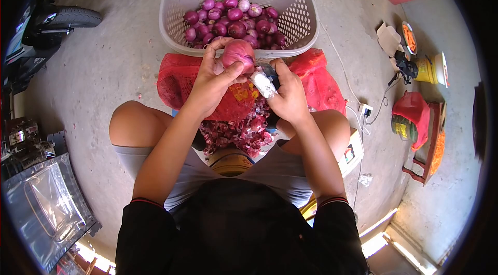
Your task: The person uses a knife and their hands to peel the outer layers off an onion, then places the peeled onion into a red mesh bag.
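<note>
While the left hand (pixel 207 88) holds a big onion (pixel 238 56), with the fingers on its far side and the thumb on its near side, the right hand (pixel 292 99) is just beside it. The left hand is curled round the onion, open only as wide as the onion is. The right hand is closed on a dark tool (pixel 268 70), but most of the tool is hidden, so its shape is hard to tell. A white wrap (pixel 263 85) shows at the right hand, between its thumb and the onion.

Just past the onion is a gray basket (pixel 171 18) with holes in its sides. Lots of small purple onions (pixel 235 14) are in it. Under the hands is a red net (pixel 174 75), and a red bag (pixel 326 88) is on the right side of the grip. Closer to the body than the grip, a pile of peels (pixel 236 132) is down between the knees. A yellow tub (pixel 228 164) is nearer still. Far off to the right of the grip are a white plug box (pixel 365 109) and a yellow bucket (pixel 426 70). Far off to the left is a black wheel (pixel 75 16).
</note>
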Action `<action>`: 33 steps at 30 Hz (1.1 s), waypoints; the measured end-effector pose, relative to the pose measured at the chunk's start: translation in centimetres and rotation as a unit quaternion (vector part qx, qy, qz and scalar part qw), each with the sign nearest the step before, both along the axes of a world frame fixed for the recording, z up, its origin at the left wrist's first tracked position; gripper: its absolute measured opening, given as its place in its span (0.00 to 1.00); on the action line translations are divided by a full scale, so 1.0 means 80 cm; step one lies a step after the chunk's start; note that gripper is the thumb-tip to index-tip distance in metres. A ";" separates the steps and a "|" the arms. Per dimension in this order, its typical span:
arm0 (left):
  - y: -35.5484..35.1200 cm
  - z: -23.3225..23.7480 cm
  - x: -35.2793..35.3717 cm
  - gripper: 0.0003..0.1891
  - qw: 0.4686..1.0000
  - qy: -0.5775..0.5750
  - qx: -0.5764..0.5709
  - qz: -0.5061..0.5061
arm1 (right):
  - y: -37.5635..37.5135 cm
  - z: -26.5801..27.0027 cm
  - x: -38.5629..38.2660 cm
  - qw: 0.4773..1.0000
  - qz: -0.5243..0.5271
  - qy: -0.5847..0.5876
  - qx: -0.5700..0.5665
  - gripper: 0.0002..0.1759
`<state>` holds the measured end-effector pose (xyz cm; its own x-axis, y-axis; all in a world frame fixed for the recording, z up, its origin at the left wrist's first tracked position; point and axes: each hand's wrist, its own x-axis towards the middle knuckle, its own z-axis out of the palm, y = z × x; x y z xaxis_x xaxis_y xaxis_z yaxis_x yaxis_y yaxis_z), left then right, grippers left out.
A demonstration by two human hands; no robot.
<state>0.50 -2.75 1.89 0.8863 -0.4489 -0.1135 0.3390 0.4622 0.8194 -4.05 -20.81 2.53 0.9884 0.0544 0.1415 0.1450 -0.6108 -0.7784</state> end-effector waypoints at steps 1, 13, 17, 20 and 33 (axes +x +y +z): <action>0.000 0.001 0.000 0.30 1.000 0.004 -0.011 -0.002 | 0.000 -0.001 0.001 1.000 0.004 0.001 -0.001 0.16; -0.002 -0.008 -0.002 0.32 0.999 -0.043 0.009 0.009 | 0.004 -0.007 0.014 0.998 0.025 -0.053 0.014 0.09; -0.007 -0.013 -0.005 0.31 0.998 -0.044 -0.001 0.049 | 0.004 -0.009 0.015 0.998 0.026 -0.029 0.041 0.07; -0.014 -0.015 -0.008 0.30 0.997 -0.042 -0.038 0.056 | 0.007 -0.016 0.016 0.994 0.026 -0.087 0.068 0.07; -0.011 -0.016 -0.015 0.29 0.998 -0.034 -0.050 0.028 | -0.002 -0.004 0.018 0.991 0.021 -0.131 0.021 0.17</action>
<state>-0.73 -3.65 0.61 0.9142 -0.4052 -0.0100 0.2563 0.5588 0.7887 -2.58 -20.98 2.24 0.9148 0.0823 0.3955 0.3692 -0.5675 -0.7359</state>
